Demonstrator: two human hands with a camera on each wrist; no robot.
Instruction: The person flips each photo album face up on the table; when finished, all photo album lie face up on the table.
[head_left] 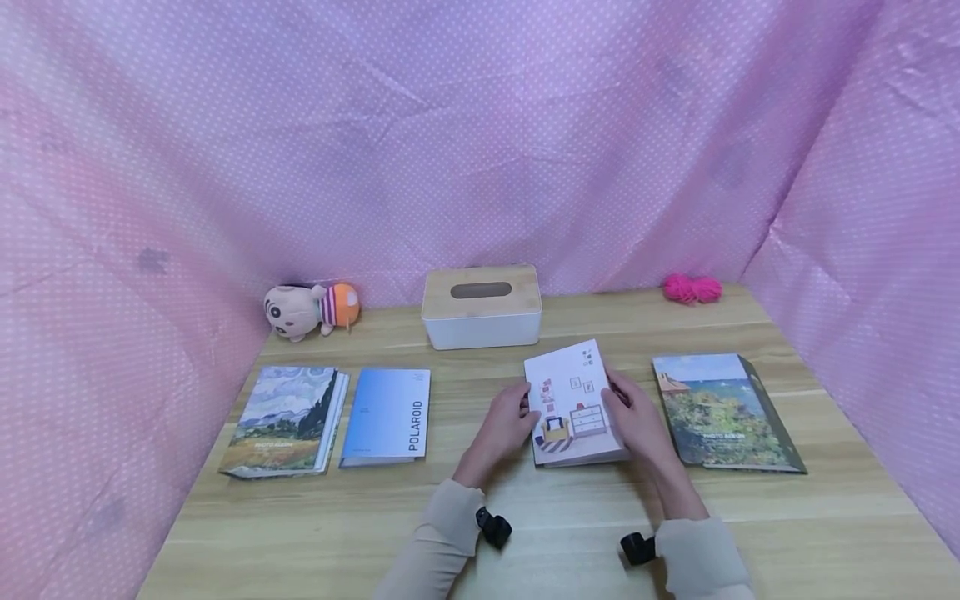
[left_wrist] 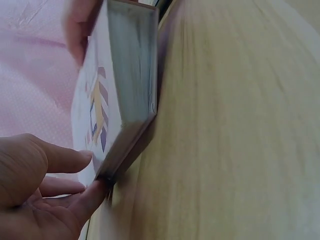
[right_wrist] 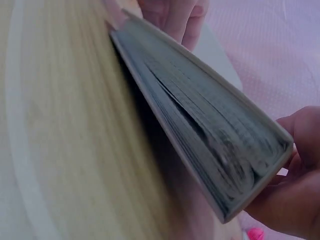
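Observation:
A thick white photo album (head_left: pixel 570 404), its cover drawn with a dresser, an armchair and small wall pictures, is tilted close over the table between the two hands. My left hand (head_left: pixel 507 425) holds its left edge; in the left wrist view the thumb (left_wrist: pixel 75 159) lies against the cover, with fingers under the edge. The right hand (head_left: pixel 636 417) grips the opposite edge, thumb on the cover. Seen from the right wrist, the album's page edges (right_wrist: pixel 200 120) show as a thick block between the covers, with the right hand (right_wrist: pixel 295 185) at one corner.
A blue POLAROID album (head_left: pixel 386 417) and a landscape-cover album (head_left: pixel 283 421) lie at the left. Another photo album (head_left: pixel 727 412) lies at the right. Behind stand a tissue box (head_left: pixel 483 325), a plush toy (head_left: pixel 300 311) and pink yarn (head_left: pixel 692 289), before a pink dotted cloth (head_left: pixel 480 150).

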